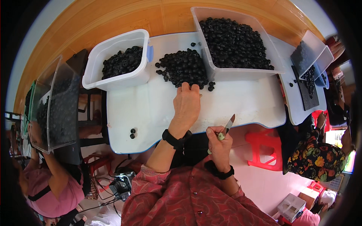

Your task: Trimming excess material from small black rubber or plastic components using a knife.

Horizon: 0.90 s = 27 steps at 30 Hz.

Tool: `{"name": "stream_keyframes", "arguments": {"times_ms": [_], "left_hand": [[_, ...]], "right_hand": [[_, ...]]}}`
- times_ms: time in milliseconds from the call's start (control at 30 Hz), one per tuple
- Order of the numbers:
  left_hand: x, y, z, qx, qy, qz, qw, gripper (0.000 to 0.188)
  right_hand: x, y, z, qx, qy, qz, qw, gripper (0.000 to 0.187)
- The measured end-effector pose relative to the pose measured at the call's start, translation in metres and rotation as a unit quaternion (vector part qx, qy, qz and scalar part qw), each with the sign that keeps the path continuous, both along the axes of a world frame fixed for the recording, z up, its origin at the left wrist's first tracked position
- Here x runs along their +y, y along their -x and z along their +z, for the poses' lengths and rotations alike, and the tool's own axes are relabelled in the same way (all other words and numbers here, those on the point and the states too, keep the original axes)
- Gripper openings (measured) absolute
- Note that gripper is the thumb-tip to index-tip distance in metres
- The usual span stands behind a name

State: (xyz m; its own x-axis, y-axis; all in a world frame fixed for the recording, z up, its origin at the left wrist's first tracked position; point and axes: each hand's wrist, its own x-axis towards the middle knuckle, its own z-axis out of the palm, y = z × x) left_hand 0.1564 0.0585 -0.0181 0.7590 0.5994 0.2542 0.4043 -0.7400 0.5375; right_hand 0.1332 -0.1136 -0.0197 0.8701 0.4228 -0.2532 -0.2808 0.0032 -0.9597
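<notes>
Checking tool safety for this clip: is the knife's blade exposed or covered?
Exposed: the bare blade juts from the right hand.

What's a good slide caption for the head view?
Left hand at a pile of small black pieces between two plastic tubs; right hand holding a small knife.

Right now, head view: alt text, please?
The person's left hand is at the near edge of a pile of small black pieces on a white table; the right hand holds a knife. Beside the pile stand a white bin and a larger translucent bin, both holding similar pieces.
</notes>
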Motion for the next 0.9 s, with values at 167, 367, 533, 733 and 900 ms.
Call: {"name": "stream_keyframes", "arguments": {"times_ms": [167,367,533,733,900], "left_hand": [[-0.001,0.002,0.000,0.028,0.011,-0.021,0.999,0.016],[0.002,0.041,0.002,-0.074,0.373,-0.081,0.921,0.019],[-0.007,0.072,0.008,-0.227,0.712,-0.077,0.660,0.019],[-0.026,0.098,-0.002,-0.280,0.771,-0.102,0.563,0.019],[-0.039,0.104,-0.008,-0.295,0.760,-0.119,0.566,0.017]], "right_hand": [[-0.001,0.002,0.001,-0.001,0.010,0.001,1.000,0.011],[0.000,0.002,0.003,-0.008,0.021,0.012,1.000,0.011],[0.006,0.004,0.014,-0.018,-0.021,0.012,1.000,0.009],[0.011,0.007,0.025,-0.048,-0.062,0.039,0.996,0.010],[0.012,0.013,0.028,-0.034,-0.054,0.055,0.996,0.011]]}}
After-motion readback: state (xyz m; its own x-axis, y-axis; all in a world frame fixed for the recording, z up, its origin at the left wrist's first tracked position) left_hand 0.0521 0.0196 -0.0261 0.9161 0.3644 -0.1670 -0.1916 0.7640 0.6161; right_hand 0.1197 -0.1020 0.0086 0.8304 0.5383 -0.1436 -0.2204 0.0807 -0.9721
